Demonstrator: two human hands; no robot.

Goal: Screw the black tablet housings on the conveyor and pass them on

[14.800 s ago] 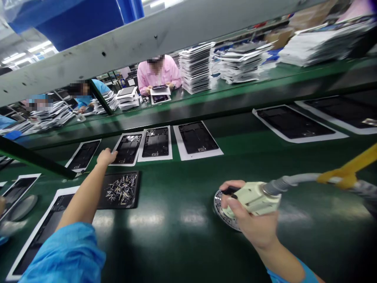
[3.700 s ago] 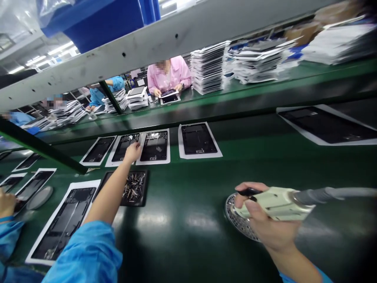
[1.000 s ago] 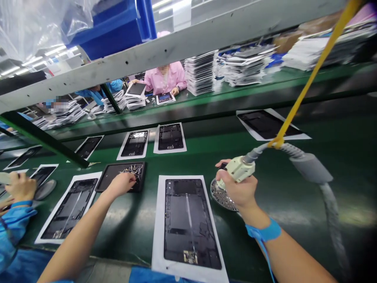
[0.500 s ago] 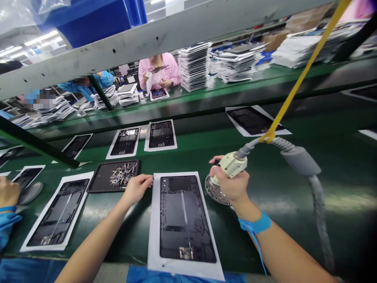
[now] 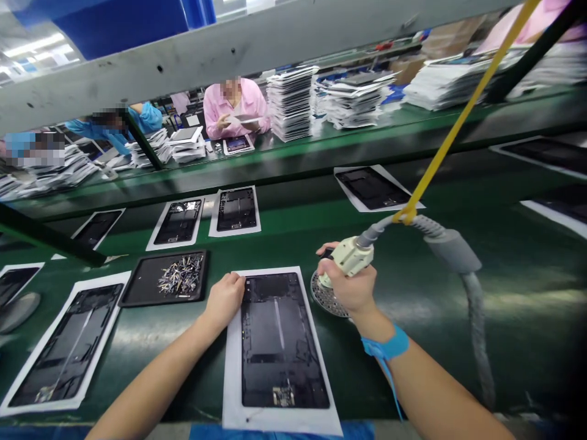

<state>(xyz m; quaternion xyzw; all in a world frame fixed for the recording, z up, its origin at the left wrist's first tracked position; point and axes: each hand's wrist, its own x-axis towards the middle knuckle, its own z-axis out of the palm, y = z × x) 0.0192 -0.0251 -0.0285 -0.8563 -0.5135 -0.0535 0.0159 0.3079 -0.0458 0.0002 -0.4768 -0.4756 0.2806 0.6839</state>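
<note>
My left hand [image 5: 225, 299] is closed at the upper left corner of an opened tablet housing [image 5: 287, 330], its fingertips touching or just over the corner. Whatever they pinch is too small or hidden to make out. The black housing lies on a white sheet [image 5: 233, 391], with a pale strip down its middle and a small circuit board [image 5: 283, 396] near the bottom. In my right hand [image 5: 353, 287] is a cream-coloured corded hand tool [image 5: 352, 255], gripped above a round perforated metal dish [image 5: 328, 299]. The tool's tip is hidden.
A black tray [image 5: 142, 278] of small loose parts [image 5: 182, 275] lies left of my left hand. A yellow strap [image 5: 454, 137] holds up the tool's grey cable [image 5: 477, 330]. More housings lie around, one at left [image 5: 68, 345]. Co-workers sit beyond the green bench rail [image 5: 275, 159].
My left hand has moved right, from the sheet's edge onto the housing's upper left corner. My right hand keeps the tool over the dish. A neighbour's hand at left has left the view.
</note>
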